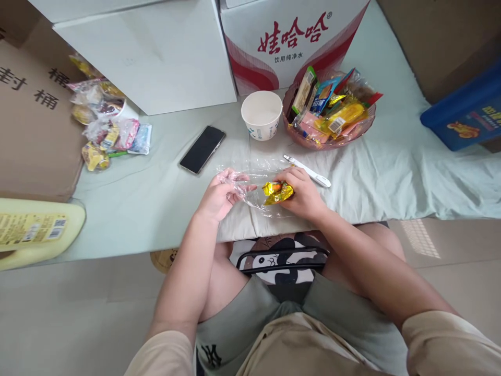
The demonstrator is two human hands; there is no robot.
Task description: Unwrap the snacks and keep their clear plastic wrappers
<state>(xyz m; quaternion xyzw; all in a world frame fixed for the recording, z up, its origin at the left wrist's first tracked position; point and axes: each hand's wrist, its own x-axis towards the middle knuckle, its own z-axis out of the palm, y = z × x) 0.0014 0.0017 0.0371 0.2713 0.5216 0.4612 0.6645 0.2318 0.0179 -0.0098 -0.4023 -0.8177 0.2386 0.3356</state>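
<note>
My left hand (223, 194) grips the edge of a clear plastic bag (256, 201), its fingers partly inside the film. In my right hand (303, 190) is a shiny gold-wrapped snack packet (279, 194), held over the bag's right side. Some orange shows between the folds of the gold wrapping. Just behind my right hand lies a white pen-like cutter (309, 171). A white paper cup (262, 117) stands upright beyond the bag, and its inside looks bare.
A pink glass bowl (291, 137) heaped with packaged snacks stands at the back right. A phone (202, 149) lies left of the bag. Small filled bags (117, 136) are piled at the left. Cardboard boxes (289, 36) line the back; a yellow jug (43, 227) and blue container (465, 112) flank the sides.
</note>
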